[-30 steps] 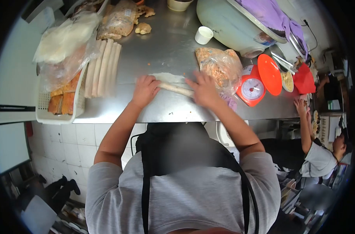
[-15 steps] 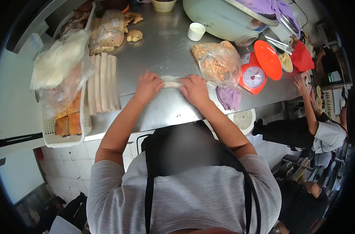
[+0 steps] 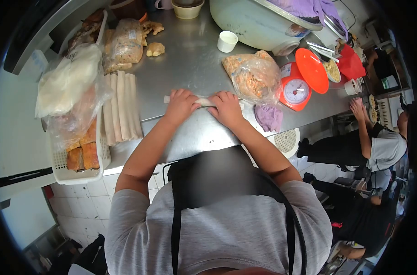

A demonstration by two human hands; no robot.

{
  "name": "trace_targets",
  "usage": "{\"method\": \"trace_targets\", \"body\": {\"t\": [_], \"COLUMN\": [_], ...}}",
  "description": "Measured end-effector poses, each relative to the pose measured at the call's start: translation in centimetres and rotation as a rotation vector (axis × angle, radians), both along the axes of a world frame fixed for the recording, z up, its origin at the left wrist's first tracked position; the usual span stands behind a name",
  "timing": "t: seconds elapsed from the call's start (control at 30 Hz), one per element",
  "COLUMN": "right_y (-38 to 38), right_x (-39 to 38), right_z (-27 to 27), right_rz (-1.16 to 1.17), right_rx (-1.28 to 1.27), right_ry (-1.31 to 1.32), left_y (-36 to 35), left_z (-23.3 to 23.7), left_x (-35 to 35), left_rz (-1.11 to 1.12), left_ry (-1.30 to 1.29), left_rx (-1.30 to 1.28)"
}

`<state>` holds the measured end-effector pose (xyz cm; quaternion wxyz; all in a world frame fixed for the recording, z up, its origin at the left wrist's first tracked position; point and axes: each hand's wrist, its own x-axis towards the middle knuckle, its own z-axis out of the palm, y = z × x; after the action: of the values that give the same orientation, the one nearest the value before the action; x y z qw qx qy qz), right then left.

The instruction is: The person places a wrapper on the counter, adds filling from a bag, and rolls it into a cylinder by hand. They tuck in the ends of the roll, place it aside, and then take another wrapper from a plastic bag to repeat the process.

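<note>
On the steel counter [image 3: 190, 59], head view: left hand [image 3: 181, 104] and right hand [image 3: 226, 107] side by side, fingers curled down over a thin pale dough roll [image 3: 203, 101]. Finished rolls [image 3: 121, 107] lie well left. Filling bag [image 3: 256, 78] near right hand.

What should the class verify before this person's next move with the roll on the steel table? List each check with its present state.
1. The left hand and right hand both on the roll: ok.
2. Roll lying flat on the steel table: ok.
3. Roll's seam closed: cannot tell, the fingers cover it.
4. Bare steel beside the finished rolls: ok.
5. The bag of filling close to the right hand: ok.
</note>
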<state>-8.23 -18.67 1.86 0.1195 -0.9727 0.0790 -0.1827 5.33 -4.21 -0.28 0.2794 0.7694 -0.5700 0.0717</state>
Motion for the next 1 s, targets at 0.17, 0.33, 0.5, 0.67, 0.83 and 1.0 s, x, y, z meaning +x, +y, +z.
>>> {"method": "trace_targets", "body": {"t": [0.17,0.33,0.5,0.67,0.83,1.0], "right_y": [-1.6,-2.1,-1.0,-1.9,-1.7,-1.9], "right_x": [0.9,1.4,1.2,1.5,1.8,2.4], "right_z": [-1.4,-0.4,-0.4,-2.3,-1.9,-2.8], "right_rz": [0.015,-0.007,-0.019,0.024,0.040,-0.004], "right_rx": [0.067,0.039,0.015,0.070,0.106,0.161], "right_ry": [0.009,0.038,-0.016,-0.100,-0.079,0.109], "left_y": [-0.4,-1.2,-1.9,-2.5,-3.3,-2.7], "left_z": [0.8,0.7,0.4,1.1,0.1,-0.1], "left_x": [0.7,0.0,0.9,0.4,0.3,0.2], "left_rz": [0.002,-0.029,-0.030,-0.013,-0.004,-0.073], "left_ry": [-0.018,-0.012,0.048,-0.013,0.079,0.032], "left_rx": [0.022,0.033,0.129,0.130,0.128,0.082]}}
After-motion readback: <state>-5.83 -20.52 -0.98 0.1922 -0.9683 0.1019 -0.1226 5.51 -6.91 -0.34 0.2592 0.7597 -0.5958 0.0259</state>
